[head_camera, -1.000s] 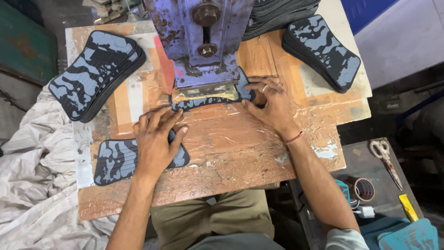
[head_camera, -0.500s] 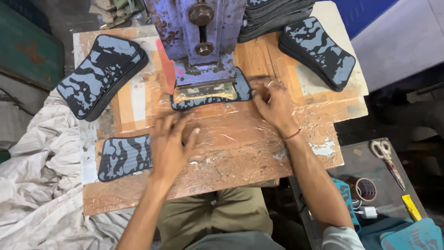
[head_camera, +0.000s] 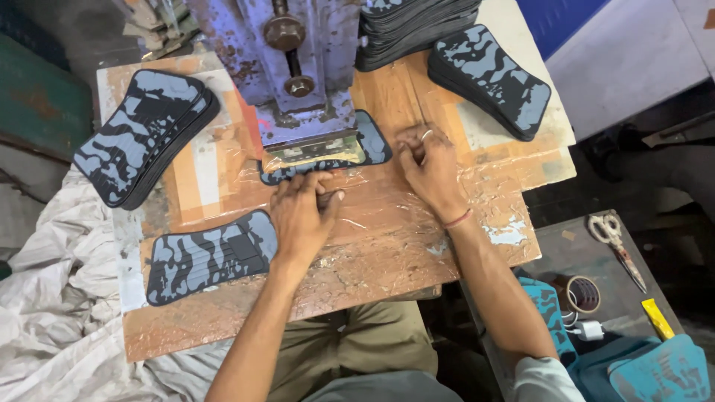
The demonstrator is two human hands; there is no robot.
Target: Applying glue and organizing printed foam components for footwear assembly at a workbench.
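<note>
Now both hands, left hand (head_camera: 302, 216) and right hand (head_camera: 430, 167), press open-fingered against the camouflage pad (head_camera: 328, 155) under the press (head_camera: 298, 82).

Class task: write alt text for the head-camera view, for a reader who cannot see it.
Seen from above, a person's left hand and right hand rest on a camouflage-patterned pad lying partly under a purple press machine on a worn wooden table. A single pad lies beside the left hand, and stacks of pads sit toward the table's corners.

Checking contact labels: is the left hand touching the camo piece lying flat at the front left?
Apart. The head view shows the left hand beside the camo piece, bare wood visible between them.
</note>
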